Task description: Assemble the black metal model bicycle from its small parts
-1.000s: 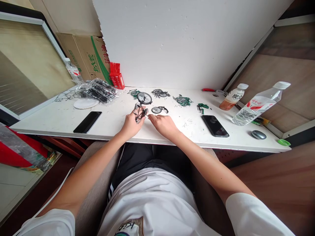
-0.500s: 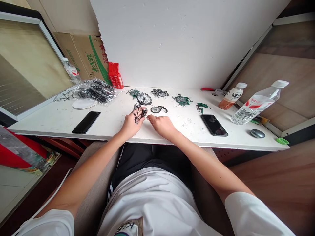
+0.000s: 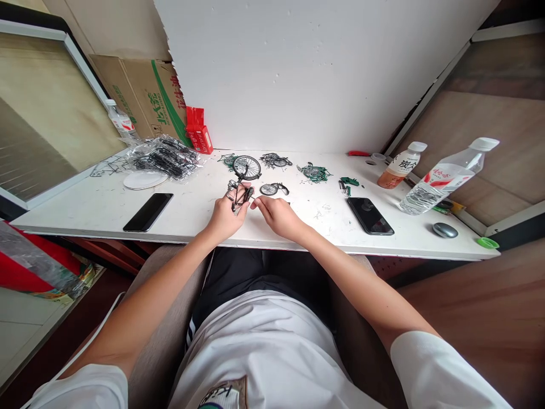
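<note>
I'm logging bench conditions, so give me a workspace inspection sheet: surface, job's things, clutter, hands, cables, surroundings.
Surface: white table, specked and marked.
Job's things: toy bike in hand; loose wheel and green parts beyond the hands.
Clutter: two phones, bottles, full clear bag, green cap.
Hands: left hand holds the toy bike; right hand is pinched beside it, anything gripped too small to tell.
Cables: thin white line at lower left; cannot tell if a cable.
Surroundings: carton at back left, white board behind.

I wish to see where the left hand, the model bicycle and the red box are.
Left hand (image 3: 225,218), head view: base of the thumb.
Model bicycle (image 3: 240,178), head view: frame just under the wheel.
Red box (image 3: 200,136), head view: lower body.
</note>
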### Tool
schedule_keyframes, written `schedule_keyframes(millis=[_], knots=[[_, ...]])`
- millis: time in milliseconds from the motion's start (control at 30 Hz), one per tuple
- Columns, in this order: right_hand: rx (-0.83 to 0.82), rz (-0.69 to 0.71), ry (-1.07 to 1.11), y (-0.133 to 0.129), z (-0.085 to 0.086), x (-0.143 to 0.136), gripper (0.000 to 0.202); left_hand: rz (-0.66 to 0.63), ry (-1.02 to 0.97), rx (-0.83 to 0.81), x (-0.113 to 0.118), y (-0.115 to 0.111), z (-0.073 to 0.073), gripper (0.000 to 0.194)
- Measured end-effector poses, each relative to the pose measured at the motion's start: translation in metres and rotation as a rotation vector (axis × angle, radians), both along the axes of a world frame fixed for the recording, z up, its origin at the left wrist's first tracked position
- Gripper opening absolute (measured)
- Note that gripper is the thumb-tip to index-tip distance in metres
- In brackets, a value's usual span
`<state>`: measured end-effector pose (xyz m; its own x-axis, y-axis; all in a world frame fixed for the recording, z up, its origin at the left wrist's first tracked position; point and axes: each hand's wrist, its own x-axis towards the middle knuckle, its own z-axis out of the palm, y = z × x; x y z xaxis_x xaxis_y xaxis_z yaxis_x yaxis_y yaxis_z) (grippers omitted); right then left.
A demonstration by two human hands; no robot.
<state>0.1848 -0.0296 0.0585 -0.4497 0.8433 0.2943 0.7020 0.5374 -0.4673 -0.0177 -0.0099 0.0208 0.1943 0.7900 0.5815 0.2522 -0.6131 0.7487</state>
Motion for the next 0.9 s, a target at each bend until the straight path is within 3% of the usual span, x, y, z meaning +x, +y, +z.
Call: schedule_keyframes(millis=[600,900], knots=[[-0.421,0.176,0.514,0.004,-0.003,0.002,0.052,-0.005,0.076,0.027,-0.003,-0.003,0.008,0.059],[-0.246,0.052,0.435,-0.006,0.003,-0.007,0.055,-0.040,-0.014,-0.001,-0.003,-0.003,0.011,0.060]])
